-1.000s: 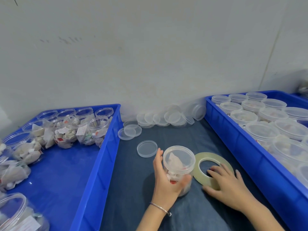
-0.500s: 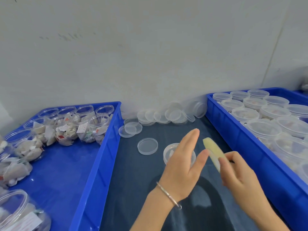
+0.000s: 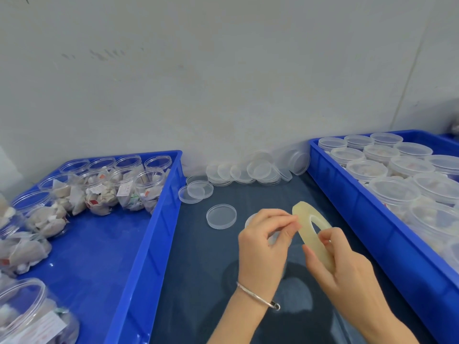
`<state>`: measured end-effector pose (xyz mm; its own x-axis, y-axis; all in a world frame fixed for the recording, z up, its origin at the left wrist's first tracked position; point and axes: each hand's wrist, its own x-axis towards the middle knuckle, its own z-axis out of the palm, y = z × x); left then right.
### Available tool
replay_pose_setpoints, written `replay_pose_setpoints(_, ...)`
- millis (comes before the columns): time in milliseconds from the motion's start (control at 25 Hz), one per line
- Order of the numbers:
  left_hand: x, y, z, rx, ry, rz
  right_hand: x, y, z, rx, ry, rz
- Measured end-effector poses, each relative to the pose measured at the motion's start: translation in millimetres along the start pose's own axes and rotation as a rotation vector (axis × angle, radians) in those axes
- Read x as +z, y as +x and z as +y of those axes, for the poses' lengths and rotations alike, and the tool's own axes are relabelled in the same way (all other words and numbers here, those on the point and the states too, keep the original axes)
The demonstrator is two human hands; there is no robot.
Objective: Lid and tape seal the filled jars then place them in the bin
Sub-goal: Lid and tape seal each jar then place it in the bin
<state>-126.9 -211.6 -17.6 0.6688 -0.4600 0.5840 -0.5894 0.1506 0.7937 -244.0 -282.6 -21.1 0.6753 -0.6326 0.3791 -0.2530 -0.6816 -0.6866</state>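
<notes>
My right hand [image 3: 347, 276] grips a yellowish tape roll [image 3: 311, 234], held upright above the dark cloth. My left hand [image 3: 265, 244] pinches at the roll's upper edge with thumb and fingertips. A lidded, filled jar [image 3: 249, 220] stands on the cloth, mostly hidden behind my left hand. A loose clear lid [image 3: 221, 216] lies just left of it. The blue bin on the right [image 3: 367, 214] holds several lidded jars [image 3: 395, 189]. The blue bin on the left [image 3: 149, 234] holds several open filled jars [image 3: 126, 187].
A heap of clear lids [image 3: 255, 170] lies against the wall between the bins, with two more lids [image 3: 196, 191] in front of it. A big open jar [image 3: 29, 316] sits in the left bin's near corner. A grey wall closes the back.
My right hand lifted the tape roll off the cloth and turned it upright. My left hand let go of the jar and came to pinch the roll's edge.
</notes>
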Motion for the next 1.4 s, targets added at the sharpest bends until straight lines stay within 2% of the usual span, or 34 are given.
replay_pose_setpoints(80,-4,4,2,-0.059,-0.027,-0.019,-2,-2,-1,-0.039,-0.077,-0.004)
replay_pose_setpoints(240,-6,5,15,0.030,0.186,-0.210,-3,5,-1,0.000,-0.122,0.012)
replay_pose_setpoints(400,-14,6,30,-0.241,-0.144,-0.370,-9,9,-2,-0.023,-0.209,0.017)
replay_pose_setpoints(480,-18,6,31,-0.296,-0.181,-0.421,-10,8,-4,-0.035,-0.272,0.003)
replay_pose_setpoints(560,-19,6,32,-0.289,-0.099,-0.393,-12,6,-5,-0.021,-0.305,-0.011)
replay_pose_setpoints(680,-18,17,36,-0.083,0.077,-0.243,-15,-4,-10,-0.057,-0.159,0.043)
replay_pose_setpoints(760,-19,27,44,0.098,0.130,-0.220,-18,-7,-14,-0.106,-0.051,0.015)
replay_pose_setpoints(880,-30,35,59,0.311,0.158,-0.154,-28,4,-8,-0.194,-0.152,0.025)
replay_pose_setpoints(960,-46,39,55,0.348,0.121,-0.054,-34,12,-1,-0.178,-0.286,0.053)
replay_pose_setpoints(1040,-59,33,39,0.236,0.078,0.006,-36,15,4,-0.112,-0.374,0.055)
replay_pose_setpoints(1160,-64,0,-7,-0.158,-0.173,0.018,-31,9,9,-0.213,-0.544,-0.091)
replay_pose_setpoints(1200,-63,-14,-23,-0.242,-0.237,0.011,-27,5,12,-0.218,-0.591,-0.148)
replay_pose_setpoints(1320,-63,-40,-60,-0.371,-0.334,0.001,-18,0,26,-0.237,-0.649,-0.226)
replay_pose_setpoints(1400,-63,-39,-73,-0.388,-0.370,-0.001,-18,8,22,-0.228,-0.704,-0.264)
